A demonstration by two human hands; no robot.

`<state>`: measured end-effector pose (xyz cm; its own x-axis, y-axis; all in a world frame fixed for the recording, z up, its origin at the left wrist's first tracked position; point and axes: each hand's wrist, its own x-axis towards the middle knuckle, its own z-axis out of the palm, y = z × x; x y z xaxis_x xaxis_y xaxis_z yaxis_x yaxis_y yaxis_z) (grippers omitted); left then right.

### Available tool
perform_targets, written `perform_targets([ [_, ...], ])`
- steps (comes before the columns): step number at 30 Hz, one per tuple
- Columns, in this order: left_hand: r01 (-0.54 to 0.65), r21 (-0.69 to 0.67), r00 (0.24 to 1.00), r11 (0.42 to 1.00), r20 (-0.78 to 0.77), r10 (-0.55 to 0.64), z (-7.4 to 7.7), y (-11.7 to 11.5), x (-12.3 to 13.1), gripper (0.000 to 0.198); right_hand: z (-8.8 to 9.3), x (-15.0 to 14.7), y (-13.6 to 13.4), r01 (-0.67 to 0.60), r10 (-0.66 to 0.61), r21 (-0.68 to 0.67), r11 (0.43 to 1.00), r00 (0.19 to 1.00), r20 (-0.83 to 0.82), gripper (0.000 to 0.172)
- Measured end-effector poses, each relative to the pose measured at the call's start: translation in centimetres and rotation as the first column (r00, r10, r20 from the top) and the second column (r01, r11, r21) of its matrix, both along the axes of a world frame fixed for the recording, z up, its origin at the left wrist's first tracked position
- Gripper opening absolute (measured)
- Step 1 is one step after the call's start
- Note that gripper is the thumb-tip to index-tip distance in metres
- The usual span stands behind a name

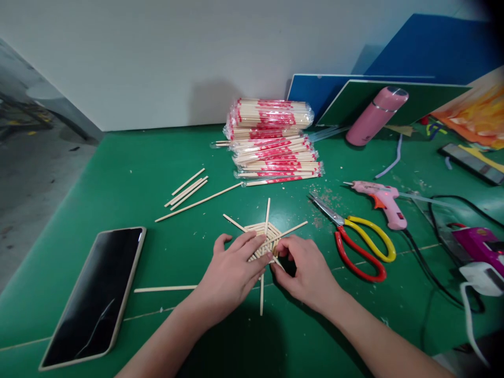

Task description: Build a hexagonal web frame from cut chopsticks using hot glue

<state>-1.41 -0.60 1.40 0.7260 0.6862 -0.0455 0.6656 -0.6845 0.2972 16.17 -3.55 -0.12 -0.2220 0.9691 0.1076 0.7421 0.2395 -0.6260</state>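
A spoked framework of wooden chopsticks [257, 227] lies flat on the green table, with shorter pieces laid in rings around its centre. From the left, my left hand [235, 262] lies across it, thumb and fingers pressed onto the sticks and holding it down. Opposite, my right hand [305, 265] has its thumb and bent fingers closed on the framework's right edge, around a spoke's end; the exact pinch is partly hidden. Red-and-yellow-handled scissors [354, 239] lie right of my right hand, blades a little apart. A loose chopstick [165, 289] rests left of my left wrist.
Cut sticks [189, 191] lie behind my left hand. Wrapped chopstick bundles [271, 139] are stacked by the wall. At right are a pink glue gun [380, 199], its cable, a pink flask [376, 118] and a purple device [478, 247]. A phone [94, 296] lies at left.
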Motion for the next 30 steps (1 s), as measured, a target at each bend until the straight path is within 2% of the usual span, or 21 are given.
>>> perform_targets([
  [14,-0.010,0.015,1.000,1.000,-0.004,0.010,-0.1,-0.2,0.0,0.030,0.2,0.3,-0.1,-0.009,0.008,-0.020,1.000,1.000,-0.021,0.014],
  [20,-0.015,0.031,1.000,0.999,0.017,0.014,-0.2,-0.2,0.1,0.029,0.3,1.1,-0.4,-0.020,0.020,-0.026,0.999,1.000,-0.011,0.004],
  [30,0.014,0.067,1.000,0.998,0.006,-0.014,-0.6,-0.3,-0.1,0.029,0.4,1.0,-0.2,-0.042,0.042,-0.067,0.997,0.999,0.010,0.007],
])
